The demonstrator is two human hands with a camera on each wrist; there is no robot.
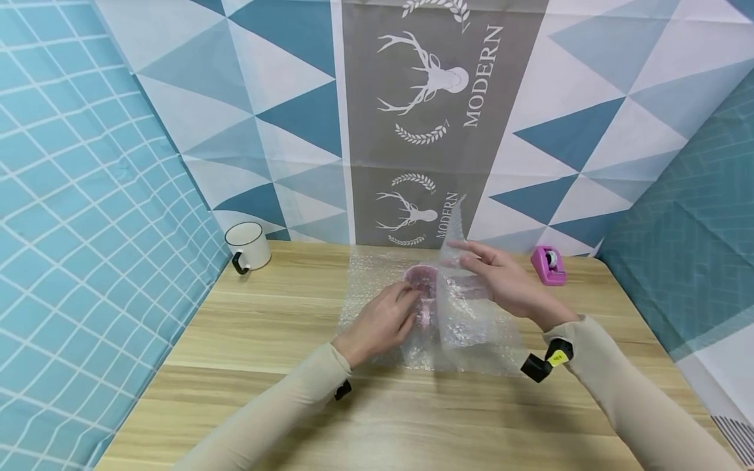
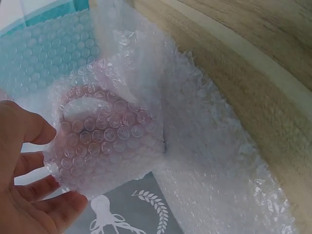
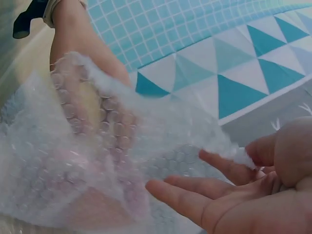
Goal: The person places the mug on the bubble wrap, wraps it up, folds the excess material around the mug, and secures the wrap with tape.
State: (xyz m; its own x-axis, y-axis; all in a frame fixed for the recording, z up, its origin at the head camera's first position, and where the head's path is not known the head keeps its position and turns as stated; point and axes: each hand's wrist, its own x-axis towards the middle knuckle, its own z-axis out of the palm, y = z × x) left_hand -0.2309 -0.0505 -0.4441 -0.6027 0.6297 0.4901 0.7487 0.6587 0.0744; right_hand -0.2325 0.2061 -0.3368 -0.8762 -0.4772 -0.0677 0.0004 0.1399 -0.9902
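Observation:
A sheet of clear bubble wrap (image 1: pixel 377 261) lies on the wooden table. Near its middle a pink cup (image 1: pixel 421 275) shows through, partly covered by the plastic. My left hand (image 1: pixel 379 324) holds the cup through the wrap, thumb and fingers bent about its side, as the left wrist view shows with the wrapped cup (image 2: pixel 100 126). On the right, my right hand (image 1: pixel 506 281) pinches the edge of a raised flap (image 1: pixel 462 314) between thumb and index finger; its other fingers stay extended. The flap stands up beside the cup. Plastic blurs the cup's exact outline.
At the back left stands a white enamel mug (image 1: pixel 249 245) with a black rim and handle. A pink tape dispenser (image 1: pixel 549 266) sits at the back right. Patterned cloth (image 1: pixel 294 118) hangs behind the wooden table (image 1: pixel 265 333) and on both sides.

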